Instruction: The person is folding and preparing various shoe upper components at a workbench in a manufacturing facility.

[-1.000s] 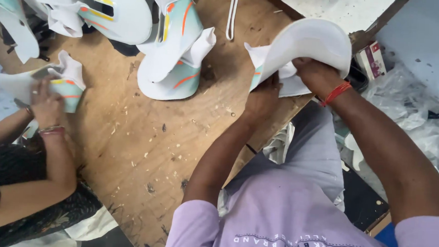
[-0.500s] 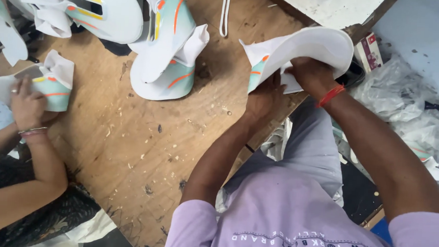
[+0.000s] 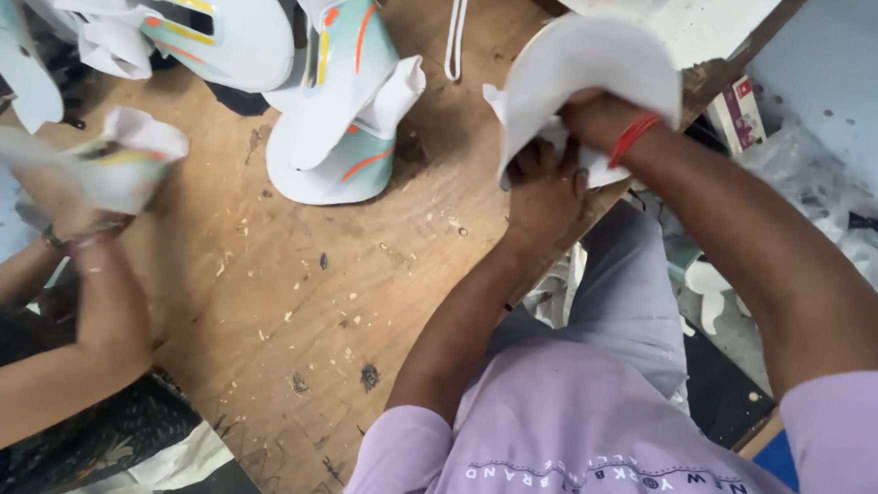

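Near the upper right of the frame, my left hand [image 3: 545,190] and right hand [image 3: 594,118] are both gripping a curved white shoe piece [image 3: 589,64], its pale fabric folding under my fingers.

Layout on the table [image 3: 286,299]

A shoe upper [image 3: 340,122] lay in the middle, a pile [image 3: 171,12] behind it to the left. Both hands [image 3: 547,188] held a piece [image 3: 579,64] at the right edge; a co-worker's hands [image 3: 70,223] were left.

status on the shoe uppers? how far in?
Done, by the look of it: several white and mint uppers lie piled on the wooden table. In hand: both hands, left and right, grip a white upper at the table edge, folding it. A co-worker's hand holds another piece. What is left cannot be judged: no unworked stock shows.
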